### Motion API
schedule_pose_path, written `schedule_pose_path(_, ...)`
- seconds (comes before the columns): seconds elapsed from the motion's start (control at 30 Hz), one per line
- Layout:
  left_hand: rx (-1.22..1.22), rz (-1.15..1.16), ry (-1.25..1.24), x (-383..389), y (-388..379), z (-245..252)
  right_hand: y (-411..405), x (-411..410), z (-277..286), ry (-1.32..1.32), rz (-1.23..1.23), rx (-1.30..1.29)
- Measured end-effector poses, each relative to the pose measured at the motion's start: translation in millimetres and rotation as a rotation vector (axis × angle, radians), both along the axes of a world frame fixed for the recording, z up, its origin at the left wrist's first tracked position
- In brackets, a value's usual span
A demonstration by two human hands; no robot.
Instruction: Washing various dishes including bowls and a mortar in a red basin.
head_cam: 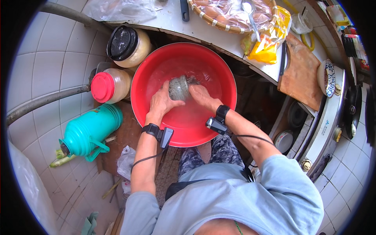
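A glass jar (pixel 178 88) lies tilted on its side in a large red plastic basin (pixel 188 138) that holds cloudy water. My left hand (pixel 163 101) grips the jar around its body, thumb below and fingers above. At the jar's mouth, on the right, is my right hand (pixel 202 94), its fingers curled against a greyish fibrous wad (pixel 193 80) that looks like a scouring pad. The tips of the right fingers are hidden. Both wrists carry black strapped devices with cables.
Left of the basin stand a black-lidded jar (pixel 129 47), a red-lidded jar (pixel 110 86) and a teal thermos flask (pixel 91 129) lying on its side. Beyond it, a white counter (pixel 164 20) bears a wicker basket (pixel 232 28), a yellow packet (pixel 265 48) and a wooden cutting board (pixel 301 70).
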State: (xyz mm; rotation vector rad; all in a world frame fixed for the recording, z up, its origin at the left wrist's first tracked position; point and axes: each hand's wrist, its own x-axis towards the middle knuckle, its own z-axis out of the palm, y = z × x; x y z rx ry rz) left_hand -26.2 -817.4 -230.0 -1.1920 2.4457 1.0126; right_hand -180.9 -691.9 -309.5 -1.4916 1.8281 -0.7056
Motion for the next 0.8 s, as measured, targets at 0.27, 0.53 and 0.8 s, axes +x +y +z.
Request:
schedule_pose_path(0.27,-0.008,-0.084,0.034,-2,-6,2,-5,-23,-7,0.102,0.438,-0.220)
schedule_pose_path(0.53,0.214,-0.082,-0.027,-9,-35,-4,10,13,17,-1.070,-0.400,0.165)
schedule_pose_path(0.8,0.117,0.048,0.080,-1,-37,-23,7,-11,29,0.125,0.480,0.012)
